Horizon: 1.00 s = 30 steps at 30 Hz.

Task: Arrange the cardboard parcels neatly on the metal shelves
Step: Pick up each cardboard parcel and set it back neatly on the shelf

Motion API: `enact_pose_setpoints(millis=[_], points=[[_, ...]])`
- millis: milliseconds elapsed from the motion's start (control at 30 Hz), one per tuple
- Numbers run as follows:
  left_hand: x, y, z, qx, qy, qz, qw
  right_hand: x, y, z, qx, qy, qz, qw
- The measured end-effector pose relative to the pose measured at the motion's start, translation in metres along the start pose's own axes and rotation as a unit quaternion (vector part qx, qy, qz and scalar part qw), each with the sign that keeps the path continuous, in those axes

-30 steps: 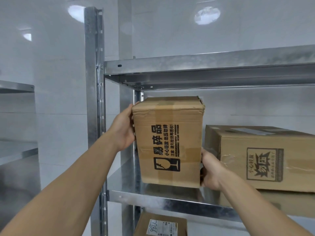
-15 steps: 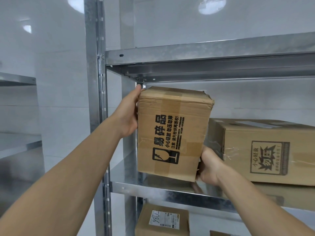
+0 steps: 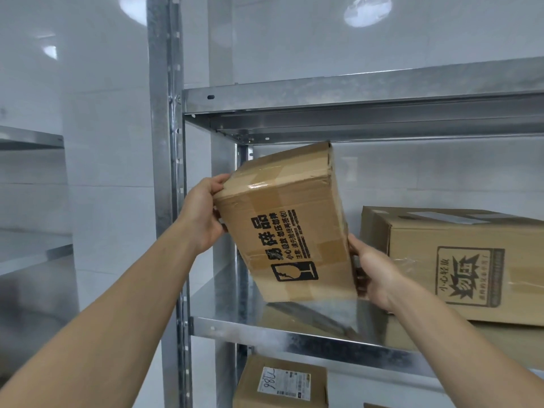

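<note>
I hold a tall cardboard parcel (image 3: 290, 228) with black fragile markings above the left end of the metal shelf (image 3: 282, 334). It is tilted, top edge leaning back to the right, bottom edge lifted off the shelf. My left hand (image 3: 203, 213) grips its upper left corner. My right hand (image 3: 372, 273) grips its lower right edge. A wider parcel (image 3: 459, 263) with a black stamp lies on the same shelf just to the right.
The shelf above (image 3: 362, 110) hangs close over the tilted parcel's top corner. The upright post (image 3: 163, 172) stands left of my left hand. A labelled parcel (image 3: 282, 384) sits on the shelf below. Another metal rack (image 3: 32, 139) is at far left.
The parcel went from upright to tilted, its top swinging back and to the right. My left hand slid to the top left corner; my right hand stayed low on the right edge.
</note>
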<state>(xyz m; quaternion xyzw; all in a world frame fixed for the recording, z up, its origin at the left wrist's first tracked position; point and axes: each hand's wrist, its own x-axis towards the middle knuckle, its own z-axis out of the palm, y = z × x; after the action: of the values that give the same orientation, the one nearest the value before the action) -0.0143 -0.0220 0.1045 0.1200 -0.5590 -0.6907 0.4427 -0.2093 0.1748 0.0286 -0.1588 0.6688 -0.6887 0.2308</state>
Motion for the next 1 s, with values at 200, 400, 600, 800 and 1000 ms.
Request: enact_pose_setpoints(millis=[200, 400, 600, 800, 1000], points=[[-0.002, -0.011, -0.007, 0.002, 0.060, -0.006, 0.998, -0.003, -0.022, -0.015, -0.025, 0.028, -0.053, 0.998], [-0.001, -0.018, -0.006, 0.129, 0.074, -0.015, 0.989, -0.014, -0.034, -0.022, -0.018, 0.061, -0.142, 0.988], [-0.001, -0.032, -0.009, 0.221, 0.063, -0.038, 0.973, -0.020, -0.046, -0.025, 0.070, 0.084, -0.154, 0.982], [-0.010, -0.047, -0.007, 0.187, 0.058, -0.105, 0.975, -0.044, -0.060, -0.019, 0.174, 0.045, -0.125, 0.976], [-0.014, -0.049, -0.011, 0.158, 0.005, -0.189, 0.969, -0.049, -0.064, -0.014, 0.131, 0.038, -0.152, 0.979]])
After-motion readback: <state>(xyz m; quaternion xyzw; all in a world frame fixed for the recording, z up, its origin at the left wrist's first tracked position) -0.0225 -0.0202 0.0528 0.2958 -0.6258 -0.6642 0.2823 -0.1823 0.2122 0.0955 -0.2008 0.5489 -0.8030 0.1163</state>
